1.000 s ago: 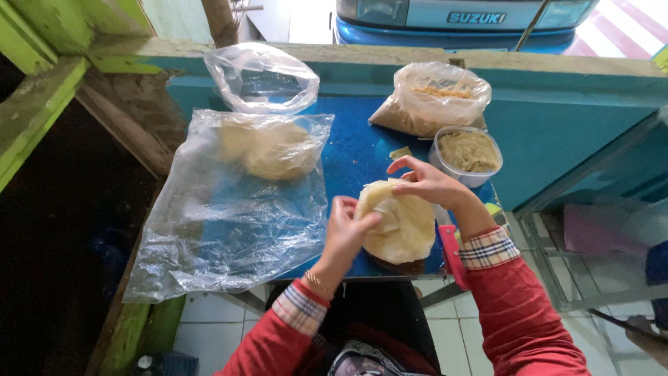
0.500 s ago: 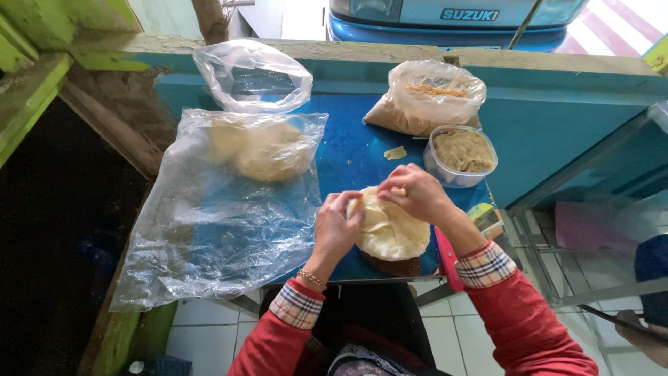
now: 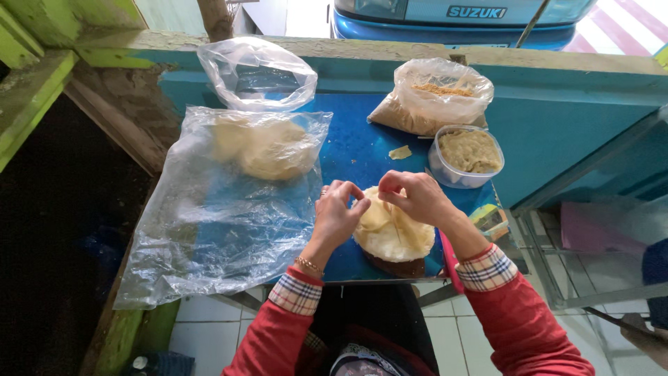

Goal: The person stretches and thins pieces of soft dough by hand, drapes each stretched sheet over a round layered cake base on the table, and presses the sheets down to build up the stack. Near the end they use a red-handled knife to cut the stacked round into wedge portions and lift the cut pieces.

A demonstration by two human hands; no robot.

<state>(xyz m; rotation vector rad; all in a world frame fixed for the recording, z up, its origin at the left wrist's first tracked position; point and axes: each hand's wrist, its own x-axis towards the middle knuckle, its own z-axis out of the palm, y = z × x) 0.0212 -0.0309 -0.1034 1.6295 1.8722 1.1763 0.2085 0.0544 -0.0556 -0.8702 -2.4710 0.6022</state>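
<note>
Our left hand [image 3: 339, 212] and right hand [image 3: 415, 197] both pinch the pale dough sheet [image 3: 393, 233] at the blue worktop [image 3: 362, 150] edge; folding looks begun, unfinished. Filling tub [image 3: 466, 157] nearby.

Bare blue table [image 3: 362, 150] lies open ahead of the hands up to the scrap of dough [image 3: 399, 152], hemmed by the plastic sheet [image 3: 216, 216] on the left and the filling tub [image 3: 465, 156] on the right.
</note>
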